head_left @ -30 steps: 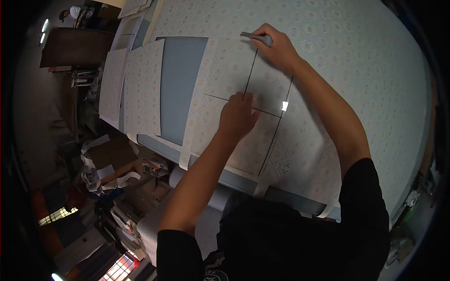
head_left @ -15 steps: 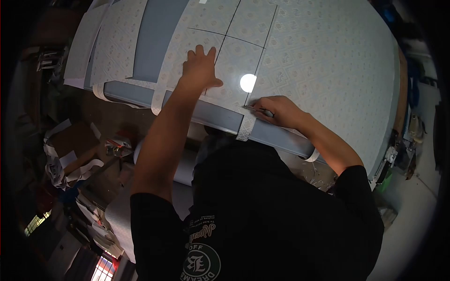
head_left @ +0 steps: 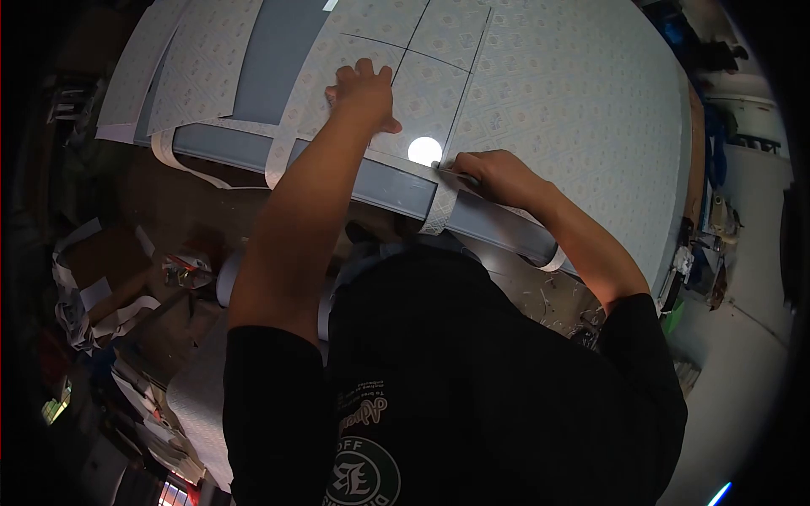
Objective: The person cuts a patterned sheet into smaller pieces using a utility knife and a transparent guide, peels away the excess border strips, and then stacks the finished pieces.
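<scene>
A pale patterned sheet (head_left: pixel 540 93) lies over the grey worktable, with thin dark lines crossing it in a grid. My left hand (head_left: pixel 363 101) presses flat on it, fingers spread, beside one of the lines. My right hand (head_left: pixel 498 179) is closed around a slim metal tool (head_left: pixel 456 175), which looks like a cutter knife; its handle is mostly hidden by the fingers. The tool's tip is at the sheet's near edge, where a dark line ends. Just below, a narrow patterned strip (head_left: pixel 440 211) hangs over the table's front edge.
Loose patterned pieces (head_left: pixel 202 67) lie at the table's left end. More strips droop over the front edge, including a loop (head_left: pixel 164 152) at the left. An open cardboard box (head_left: pixel 105 266) stands on the floor. A bright light spot (head_left: pixel 424 152) falls between my hands.
The view has shifted slightly, so the table sits higher and a little further left. My left hand stays flat on the sheet; my right hand keeps the tool at the near edge.
</scene>
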Demonstrator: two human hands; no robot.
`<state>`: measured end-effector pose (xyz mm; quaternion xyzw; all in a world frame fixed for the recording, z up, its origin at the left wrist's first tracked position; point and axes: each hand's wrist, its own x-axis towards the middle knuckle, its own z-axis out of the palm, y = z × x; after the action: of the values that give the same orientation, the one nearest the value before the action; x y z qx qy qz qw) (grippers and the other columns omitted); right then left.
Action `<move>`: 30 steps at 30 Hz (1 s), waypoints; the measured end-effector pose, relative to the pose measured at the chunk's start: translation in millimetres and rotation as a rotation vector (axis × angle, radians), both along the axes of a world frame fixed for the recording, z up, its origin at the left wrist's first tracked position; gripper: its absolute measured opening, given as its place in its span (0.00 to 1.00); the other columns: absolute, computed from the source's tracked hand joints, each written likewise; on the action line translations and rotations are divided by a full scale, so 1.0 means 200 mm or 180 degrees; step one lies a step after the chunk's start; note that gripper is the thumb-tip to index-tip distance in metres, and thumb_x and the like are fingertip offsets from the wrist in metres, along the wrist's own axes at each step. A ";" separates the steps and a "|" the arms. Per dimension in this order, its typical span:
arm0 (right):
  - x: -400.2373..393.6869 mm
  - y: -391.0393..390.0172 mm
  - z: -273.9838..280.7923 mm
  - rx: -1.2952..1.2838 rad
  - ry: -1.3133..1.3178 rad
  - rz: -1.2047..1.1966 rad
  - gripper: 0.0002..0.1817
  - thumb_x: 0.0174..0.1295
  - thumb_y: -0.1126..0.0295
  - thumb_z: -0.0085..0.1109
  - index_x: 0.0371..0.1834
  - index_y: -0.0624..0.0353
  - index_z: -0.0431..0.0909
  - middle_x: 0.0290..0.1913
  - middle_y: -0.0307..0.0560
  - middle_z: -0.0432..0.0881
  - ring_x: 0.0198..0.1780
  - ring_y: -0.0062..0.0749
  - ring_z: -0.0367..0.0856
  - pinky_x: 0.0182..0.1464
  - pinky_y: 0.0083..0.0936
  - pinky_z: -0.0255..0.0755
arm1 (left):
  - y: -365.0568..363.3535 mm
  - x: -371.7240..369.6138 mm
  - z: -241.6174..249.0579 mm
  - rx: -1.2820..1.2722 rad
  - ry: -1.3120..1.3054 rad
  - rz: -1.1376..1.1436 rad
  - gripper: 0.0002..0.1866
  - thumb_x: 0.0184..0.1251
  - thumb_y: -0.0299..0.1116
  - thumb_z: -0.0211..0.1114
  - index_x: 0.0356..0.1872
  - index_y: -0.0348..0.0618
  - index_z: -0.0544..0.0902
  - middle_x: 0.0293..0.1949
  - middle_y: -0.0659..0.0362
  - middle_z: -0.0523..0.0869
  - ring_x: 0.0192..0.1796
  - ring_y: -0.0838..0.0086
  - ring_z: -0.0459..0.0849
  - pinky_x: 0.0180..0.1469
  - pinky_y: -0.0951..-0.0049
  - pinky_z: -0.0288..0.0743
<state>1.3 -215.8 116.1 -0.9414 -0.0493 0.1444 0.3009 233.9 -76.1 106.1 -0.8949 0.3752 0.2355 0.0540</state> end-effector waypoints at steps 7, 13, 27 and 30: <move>0.00 0.06 0.00 -0.0103 -0.0073 -0.0182 0.06 0.66 0.73 0.63 0.44 0.56 0.77 0.38 0.51 0.86 0.40 0.52 0.86 0.41 0.41 0.79 | 0.01 0.00 -0.02 -0.0093 -0.0187 -0.0180 0.52 0.45 0.51 0.87 0.72 0.51 0.69 0.70 0.50 0.67 0.71 0.42 0.68 0.62 0.42 0.79; -0.04 0.05 -0.13 0.0177 -0.0474 -0.0294 0.08 0.62 0.75 0.66 0.43 0.57 0.79 0.40 0.49 0.86 0.42 0.49 0.86 0.43 0.39 0.79 | 0.01 0.00 -0.03 -0.0085 -0.0301 -0.0270 0.52 0.46 0.52 0.86 0.72 0.48 0.68 0.71 0.47 0.67 0.70 0.41 0.69 0.64 0.47 0.79; 0.41 0.37 -0.20 0.0135 -0.0972 -0.0311 0.06 0.65 0.71 0.64 0.42 0.55 0.78 0.37 0.52 0.83 0.43 0.53 0.83 0.45 0.44 0.77 | 0.12 0.31 -0.02 -0.0143 -0.0230 -0.1728 0.56 0.40 0.35 0.87 0.77 0.63 0.68 0.70 0.52 0.72 0.72 0.50 0.70 0.66 0.53 0.76; 0.45 0.40 -0.21 0.0182 -0.0900 -0.0349 0.06 0.65 0.71 0.64 0.42 0.55 0.78 0.38 0.52 0.83 0.43 0.54 0.84 0.46 0.45 0.78 | 0.14 0.33 -0.09 -0.0477 -0.0421 -0.1868 0.59 0.38 0.32 0.87 0.78 0.65 0.67 0.69 0.52 0.72 0.72 0.54 0.70 0.66 0.55 0.76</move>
<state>91.0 -135.6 73.6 -0.9446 -0.0437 -0.0076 0.3251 300.7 -47.2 88.7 -0.7633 0.6295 0.1228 0.0779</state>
